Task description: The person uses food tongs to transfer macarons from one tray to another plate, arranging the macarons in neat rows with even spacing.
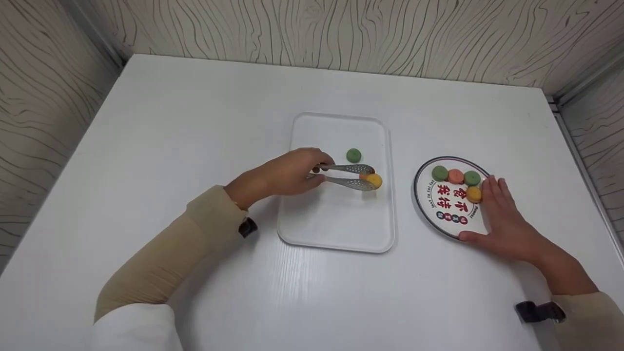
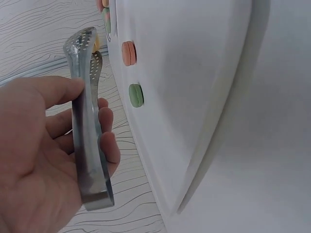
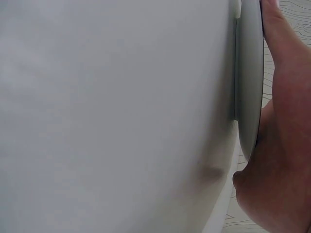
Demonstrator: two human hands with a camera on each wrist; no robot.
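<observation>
I have the yellow macaron [image 1: 374,181] clear of the white tray [image 1: 331,219], pinched between the perforated heads of the metal tongs [image 1: 353,184], and I judge it to be very light, with thin shells that would dent or crack under a hard squeeze. My left hand [image 1: 290,171] works the tongs from about mid-length, thumb on one arm and fingers curled against the other, closed only partway because the macaron fills the gap at the tips. The steel looks smooth and springy, so I expect a rounded edge to slip or roll out if the two heads press unevenly; a gentle, even hold across the macaron's middle should serve best, and I can't tell whether they bear on its flat faces or its rim. Below, the green macaron [image 1: 354,155] and the orange macaron [image 2: 129,53] rest on the tray and would likely want the same light touch. My right hand [image 1: 509,236] lies at the rim of the printed plate [image 1: 478,228] on the desk [image 1: 214,117], fingers extended and thumb spread apart, touching the edge rather than clasping it. That plate, stiff and probably slick-glazed, is best steadied there, away from the four more macarons [image 1: 456,176] it carries
</observation>
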